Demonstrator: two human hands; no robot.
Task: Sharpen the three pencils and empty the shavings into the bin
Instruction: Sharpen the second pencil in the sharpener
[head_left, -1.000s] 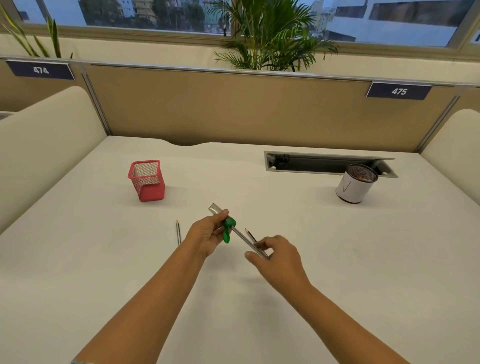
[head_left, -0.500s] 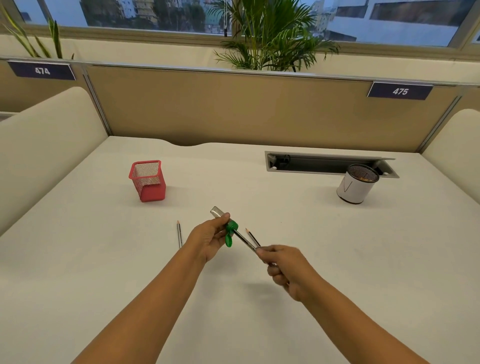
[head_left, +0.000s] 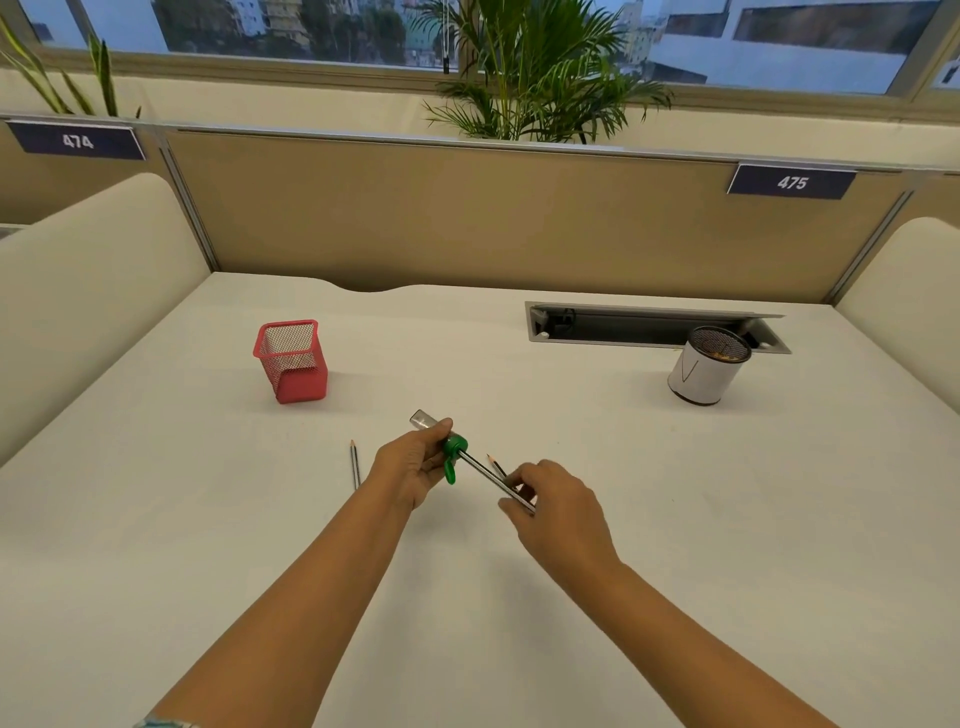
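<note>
A white desk (head_left: 675, 519) is carrying everything. Mid-desk, the left hand (head_left: 410, 467) is pinching the green sharpener (head_left: 454, 452) steady while the right hand (head_left: 558, 501) is pinching the pencil (head_left: 488, 475) end, likely for twisting. Two pencils are lying beside them; the bin (head_left: 707, 366) is waiting near the far right edge.

The pencil's (head_left: 488, 475) tip is hidden inside the green sharpener (head_left: 454, 451), and its rear end is covered by the fingers of the right hand (head_left: 558, 506). Most of the sharpener's clear case is hidden under the left hand (head_left: 413, 465); whether shavings sit inside is too small to tell. A second pencil (head_left: 497, 464) lies partly behind the right hand, only its tip end showing. The lower end of a third pencil (head_left: 355, 463) disappears behind the left wrist. Both forearms are cut off by the bottom edge. The contents of the white bin (head_left: 706, 366) are too small to make out
</note>
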